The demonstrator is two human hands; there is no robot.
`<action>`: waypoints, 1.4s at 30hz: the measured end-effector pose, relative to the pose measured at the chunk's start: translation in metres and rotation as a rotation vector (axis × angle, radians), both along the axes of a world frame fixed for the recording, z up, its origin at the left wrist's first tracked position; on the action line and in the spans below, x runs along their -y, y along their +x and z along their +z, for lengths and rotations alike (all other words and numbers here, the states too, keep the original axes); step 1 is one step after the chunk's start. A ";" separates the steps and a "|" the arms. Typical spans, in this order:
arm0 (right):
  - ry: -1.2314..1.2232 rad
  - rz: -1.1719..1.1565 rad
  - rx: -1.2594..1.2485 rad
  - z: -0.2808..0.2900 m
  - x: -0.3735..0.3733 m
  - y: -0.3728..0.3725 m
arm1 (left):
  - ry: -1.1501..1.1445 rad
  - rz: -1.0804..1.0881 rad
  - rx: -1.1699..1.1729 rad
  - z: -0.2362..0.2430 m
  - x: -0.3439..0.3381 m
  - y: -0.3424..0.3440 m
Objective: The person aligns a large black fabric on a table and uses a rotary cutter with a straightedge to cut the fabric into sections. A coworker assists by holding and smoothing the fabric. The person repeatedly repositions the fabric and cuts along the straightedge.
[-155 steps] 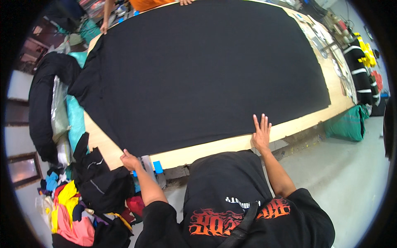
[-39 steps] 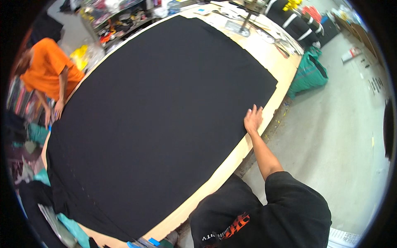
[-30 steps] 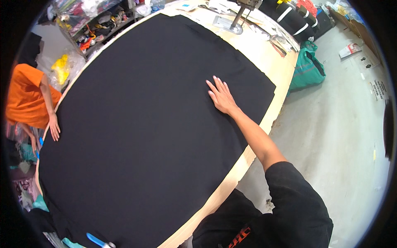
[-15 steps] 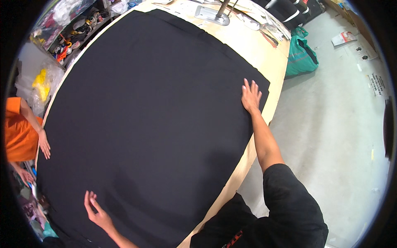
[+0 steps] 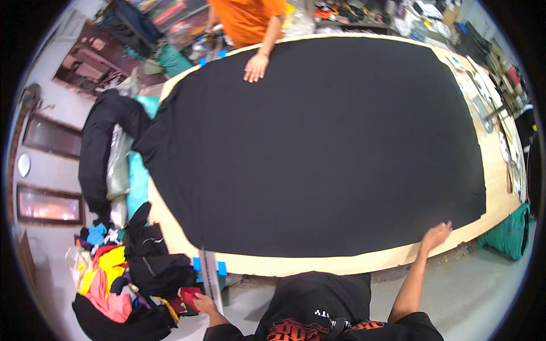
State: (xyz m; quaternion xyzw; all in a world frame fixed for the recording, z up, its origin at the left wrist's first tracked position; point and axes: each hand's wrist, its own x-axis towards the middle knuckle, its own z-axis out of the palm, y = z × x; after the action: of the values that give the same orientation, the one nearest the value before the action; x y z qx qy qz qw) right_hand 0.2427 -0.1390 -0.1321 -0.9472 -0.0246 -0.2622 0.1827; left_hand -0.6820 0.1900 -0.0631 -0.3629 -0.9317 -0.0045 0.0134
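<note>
A large black fabric [image 5: 327, 145] covers most of the pale wooden table [image 5: 296, 265], its left end trailing in folds. My right hand [image 5: 439, 233] is at the fabric's near edge toward the right, fingers bent onto it and pinching it. My left hand [image 5: 202, 301] is low at the left, beside the lower part of a metal rail [image 5: 209, 273] at the table's near-left edge and just right of red cloth [image 5: 187, 292]; whether it grips anything is unclear. Blue pieces [image 5: 220, 268] flank the rail.
Across the table, a co-worker in orange [image 5: 244, 23] has a hand spread on the fabric. Cloth piles [image 5: 108, 284] and bulky black rolls [image 5: 94, 159] lie at the left. Papers and a metal-footed tool [image 5: 486, 122] line the right end; a green sack [image 5: 503, 233] sits below.
The view has swung left toward the table's middle. My left hand has moved from over the fabric to beside the rail. My right hand's spread fingers have bent at the edge.
</note>
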 end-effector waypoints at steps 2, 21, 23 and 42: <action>0.082 0.308 -0.023 0.038 -0.129 -0.092 | -0.054 0.030 0.090 -0.010 0.055 -0.044; -0.416 2.497 -0.503 0.035 -0.399 -0.683 | 0.331 -0.536 0.739 0.031 -0.019 -0.154; 0.169 2.265 -0.560 0.034 -0.346 -0.631 | 0.445 -0.589 0.801 0.011 -0.066 -0.135; 1.006 -0.133 -0.518 0.010 0.027 -0.372 | 0.941 0.293 1.948 0.032 -0.364 0.147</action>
State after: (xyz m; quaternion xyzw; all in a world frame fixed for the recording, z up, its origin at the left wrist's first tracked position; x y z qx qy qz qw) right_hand -0.1290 -0.1656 -0.1226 -0.7765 0.2087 -0.0117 0.5944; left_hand -0.5347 0.5539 -0.0311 -0.0476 -0.4819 -0.6441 -0.5921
